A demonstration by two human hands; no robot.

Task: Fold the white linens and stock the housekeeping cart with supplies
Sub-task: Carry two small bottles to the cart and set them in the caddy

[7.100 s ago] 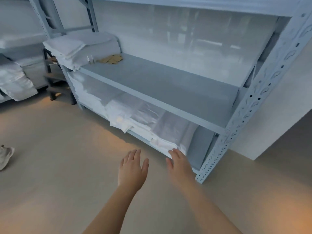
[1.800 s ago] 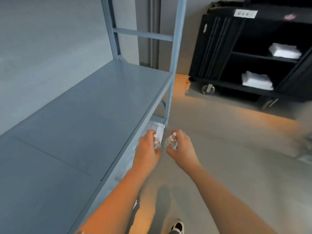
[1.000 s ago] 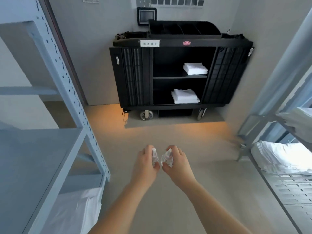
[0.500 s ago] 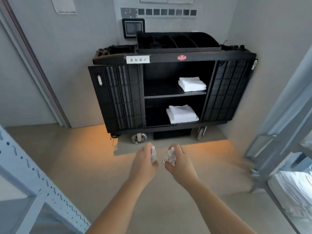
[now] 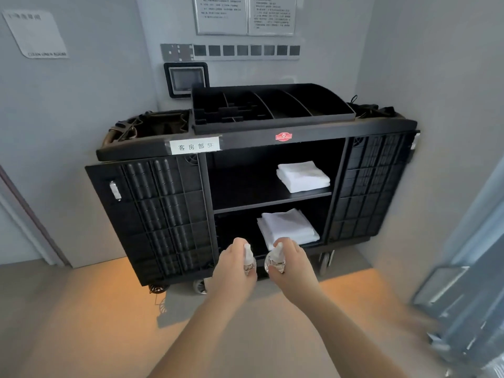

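The black housekeeping cart point(image 5: 169, 203) stands against the wall straight ahead, its doors swung open. One folded white linen stack point(image 5: 302, 176) lies on its upper shelf and another folded stack point(image 5: 286, 226) on the lower shelf. My left hand point(image 5: 231, 271) grips a small clear bottle point(image 5: 248, 261) with a white cap. My right hand point(image 5: 293, 266) grips a second small clear bottle point(image 5: 275, 261). Both hands are side by side in front of the cart's lower shelf.
A divided black tray point(image 5: 272, 107) sits on the cart's top, with a dark bag point(image 5: 152, 126) at its left end. A wall screen point(image 5: 186, 79) hangs behind. A grey metal rack point(image 5: 469, 296) stands blurred at the right. Beige floor lies below.
I have turned from the shelving and come closer to the cart, which now fills the view. Both hands have kept the bottles held out in front.
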